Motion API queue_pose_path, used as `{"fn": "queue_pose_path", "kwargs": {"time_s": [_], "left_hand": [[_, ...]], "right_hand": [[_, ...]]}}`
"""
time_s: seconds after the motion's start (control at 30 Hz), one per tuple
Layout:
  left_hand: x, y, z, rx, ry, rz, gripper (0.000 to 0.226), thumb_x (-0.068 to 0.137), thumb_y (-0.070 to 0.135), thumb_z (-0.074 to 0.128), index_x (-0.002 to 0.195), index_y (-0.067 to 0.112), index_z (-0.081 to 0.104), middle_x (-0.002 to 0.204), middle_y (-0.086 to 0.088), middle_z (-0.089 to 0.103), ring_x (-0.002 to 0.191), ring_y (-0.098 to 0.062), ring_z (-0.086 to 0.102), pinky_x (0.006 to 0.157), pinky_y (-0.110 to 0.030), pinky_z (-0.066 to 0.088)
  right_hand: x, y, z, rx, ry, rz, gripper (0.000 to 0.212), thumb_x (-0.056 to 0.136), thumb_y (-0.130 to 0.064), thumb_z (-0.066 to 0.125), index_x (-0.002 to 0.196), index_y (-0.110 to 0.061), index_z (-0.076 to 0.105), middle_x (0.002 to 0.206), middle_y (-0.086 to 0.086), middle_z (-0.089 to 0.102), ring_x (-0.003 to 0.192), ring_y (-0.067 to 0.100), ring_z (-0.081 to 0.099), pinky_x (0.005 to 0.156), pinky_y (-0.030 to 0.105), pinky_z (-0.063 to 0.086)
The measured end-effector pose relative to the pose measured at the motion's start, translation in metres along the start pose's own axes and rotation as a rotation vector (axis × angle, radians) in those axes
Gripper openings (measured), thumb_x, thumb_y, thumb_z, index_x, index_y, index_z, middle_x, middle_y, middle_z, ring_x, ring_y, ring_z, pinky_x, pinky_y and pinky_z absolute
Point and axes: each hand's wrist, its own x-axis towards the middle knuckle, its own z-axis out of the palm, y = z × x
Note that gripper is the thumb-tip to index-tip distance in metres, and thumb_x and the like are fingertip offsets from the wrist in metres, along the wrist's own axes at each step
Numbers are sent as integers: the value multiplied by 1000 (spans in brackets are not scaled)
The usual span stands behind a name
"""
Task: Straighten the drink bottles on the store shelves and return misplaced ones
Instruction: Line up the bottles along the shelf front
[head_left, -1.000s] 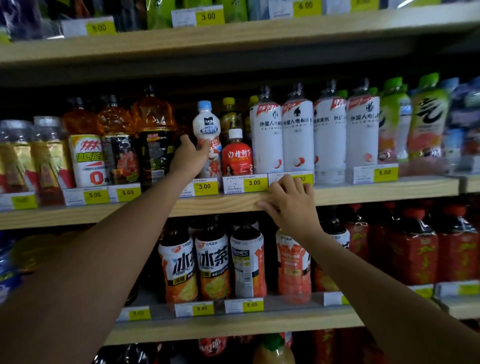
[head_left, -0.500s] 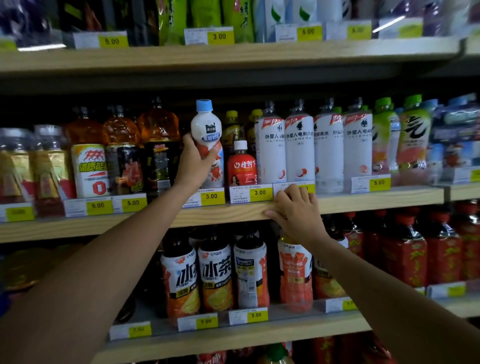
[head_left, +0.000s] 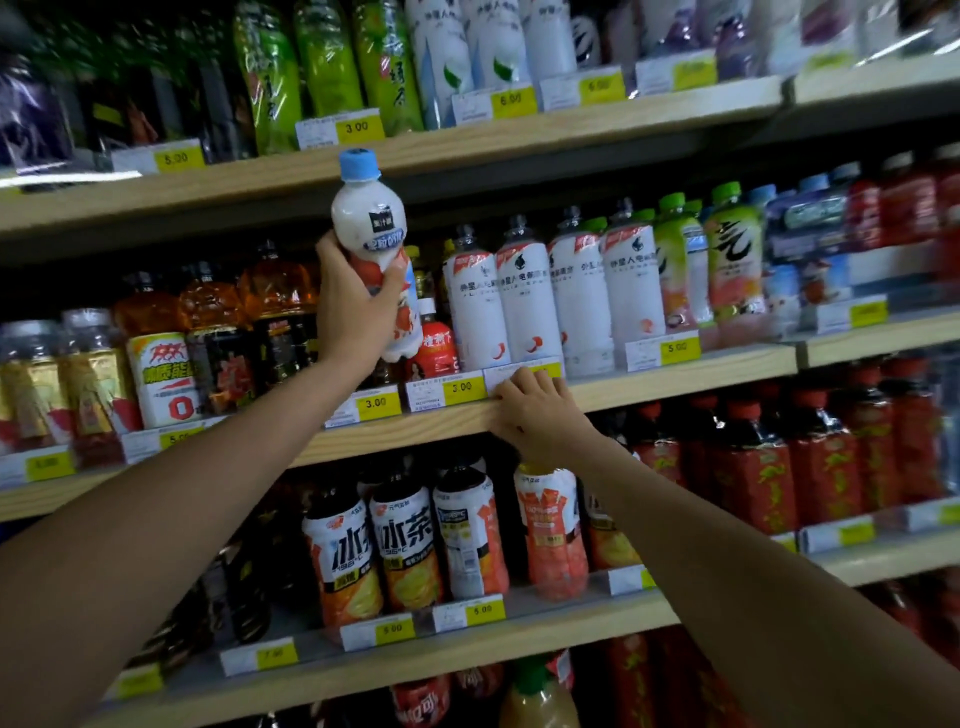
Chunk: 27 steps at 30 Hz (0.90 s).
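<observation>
My left hand (head_left: 356, 304) is wrapped around a small white bottle with a blue cap (head_left: 363, 218), held upright in the air in front of the middle shelf (head_left: 675, 376). Its cap reaches up to the edge of the shelf above. My right hand (head_left: 537, 410) rests flat on the front edge of the middle shelf, fingers over a price tag, holding nothing. Behind the raised bottle a short red bottle with a white cap (head_left: 434, 345) stands on the shelf, beside a row of tall white bottles (head_left: 527, 296).
Orange tea bottles (head_left: 275, 312) stand left of my left hand. The upper shelf (head_left: 467, 143) carries green and white bottles. On the lower shelf (head_left: 519, 631) stand orange-labelled tea bottles (head_left: 402, 551) and dark red bottles (head_left: 753, 467). Price tags line every shelf edge.
My left hand has lifted the white blue-capped bottle off the middle shelf and raised it toward the shelf above. My right hand has stayed on the shelf edge.
</observation>
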Motion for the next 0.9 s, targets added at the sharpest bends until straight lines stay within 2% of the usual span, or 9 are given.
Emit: {"fn": "queue_pose_path", "kwargs": {"time_s": [0.1,0.2,0.33,0.4,0.47,0.6,0.77,0.83,0.9], "left_hand": [[-14,21,22,-15,18,-60,54,90,27,58,133,11,30,132,-7,49,117,-20,51,88,-26,41],[-29,42,56,-71,40,-99,54,89,28,58,132,11,31,128,-6,50,112,-17,51,87,-25,41],[-53,76,114,-175,59,-136,54,89,30,60,131,10,32,118,3,52,100,-8,52,74,-13,42],[-67,92,144,-225,55,-190,50,89,33,60,128,15,33,108,12,53,95,-5,55,76,-17,45],[-77,107,174,-236,33,-231,48,90,36,58,127,19,33,103,14,53,94,-7,56,78,-25,47],[-94,141,233,-264,23,-260,43,90,33,59,123,17,36,104,10,55,96,-9,57,71,-18,45],[-107,184,308,-364,-15,-348,41,88,30,62,119,17,38,113,0,58,103,-16,60,85,-36,51],[-111,199,336,-398,-38,-346,43,88,30,62,121,17,38,118,-2,58,102,-14,61,83,-34,52],[-113,214,365,-389,-53,-313,45,87,30,63,123,17,38,121,-3,57,108,-18,58,87,-36,50]], "right_hand": [[-23,46,-12,-5,35,86,43,94,-40,43,125,-11,43,126,12,42,118,32,39,98,45,30],[-48,112,-21,-67,51,184,48,94,-45,43,126,-8,43,128,15,42,120,32,38,103,46,28],[-78,197,-34,-95,87,218,54,91,-50,48,125,-7,47,124,17,47,116,36,43,101,48,29],[-92,233,-38,-91,95,214,56,90,-51,49,126,-8,47,124,16,48,117,36,44,101,48,30],[-102,269,-42,-90,112,226,57,89,-53,50,122,-7,50,123,16,49,117,35,44,101,47,30],[-119,335,-53,-114,96,242,59,88,-59,47,120,-9,51,120,12,50,115,32,44,101,44,32],[-135,411,-71,-106,101,274,57,87,-58,49,113,-7,52,116,14,50,111,34,45,98,46,33],[-146,439,-74,-98,106,294,59,85,-61,49,112,-8,53,114,13,50,108,33,46,96,45,34],[-156,461,-73,-98,117,264,60,84,-63,51,109,-8,55,109,14,52,102,34,49,92,45,37]]}}
